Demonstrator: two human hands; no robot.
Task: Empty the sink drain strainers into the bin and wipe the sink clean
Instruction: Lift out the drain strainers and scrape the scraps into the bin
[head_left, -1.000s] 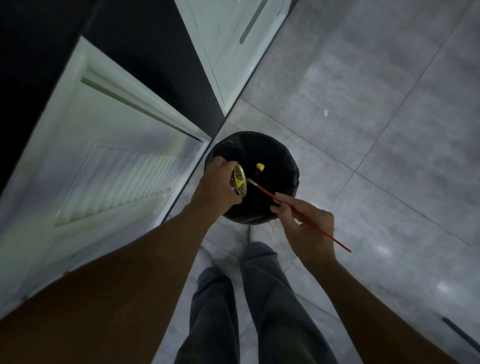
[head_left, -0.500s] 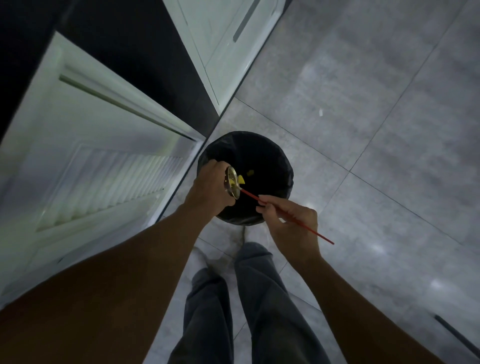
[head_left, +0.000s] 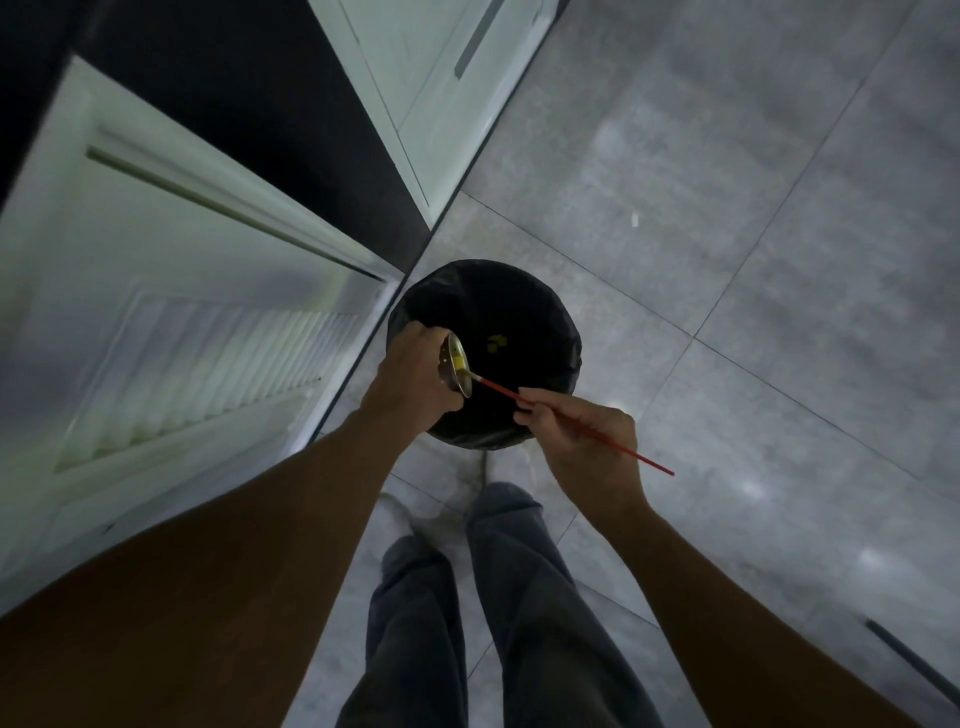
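Emptying is under way, not finished. The left hand (head_left: 415, 379) is closed round a metal strainer (head_left: 458, 365), holding it tipped on edge over the near-left rim of the bin (head_left: 545, 306), its open face turned toward the bin's middle. The right hand (head_left: 582, 441) pinches a thin red stick (head_left: 566, 423), whose tip touches the strainer's lower edge, seemingly to scrape it out. A yellow scrap still clings inside the strainer, and a few yellow bits (head_left: 496, 343) lie down in the black liner, so some waste has already dropped while some remains to be dislodged. The bin stands on the grey tile floor (head_left: 727, 208) beside a white cabinet (head_left: 182, 312). The sink is out of view, so its condition cannot be judged; by the task, any other strainer and the wiping are probably still ahead.
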